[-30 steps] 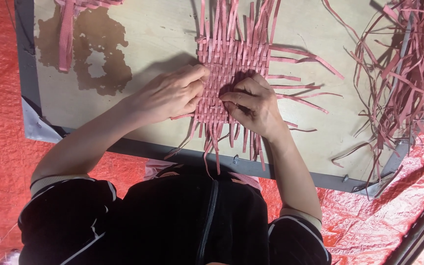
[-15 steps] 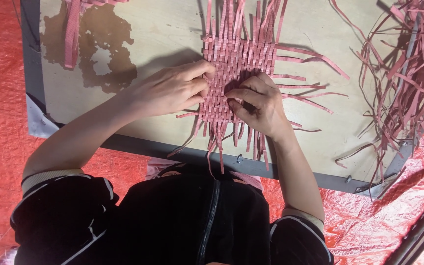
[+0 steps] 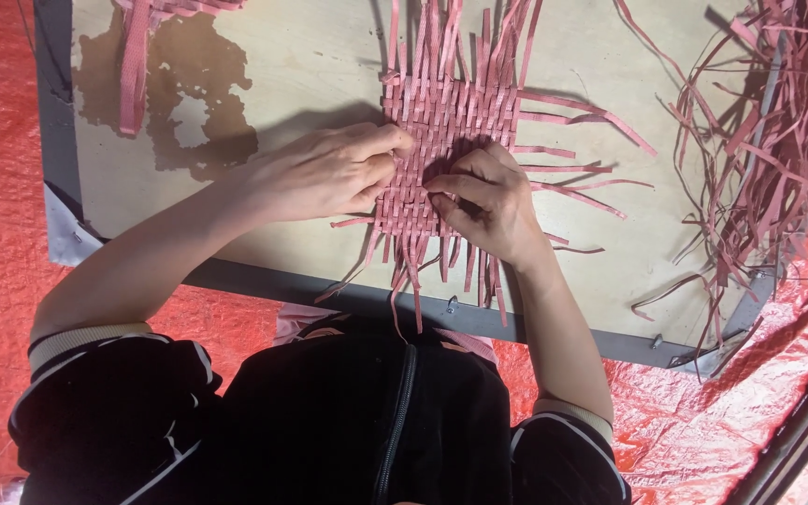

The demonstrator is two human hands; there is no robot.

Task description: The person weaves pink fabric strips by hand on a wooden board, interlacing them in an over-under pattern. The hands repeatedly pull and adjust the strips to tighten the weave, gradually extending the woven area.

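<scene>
Woven pink mat (image 3: 448, 112) lies flat on the board (image 3: 310, 56), long axis running away from the person. Left hand (image 3: 329, 173) presses its left edge, fingers curled narrow; right hand (image 3: 488, 201) pinches a strip at the lower middle — both touching it.

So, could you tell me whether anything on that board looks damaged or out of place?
Yes: the board has a dark brown patch near its far left, like peeled or stained surface. The pink woven mat under both hands looks even.
</scene>
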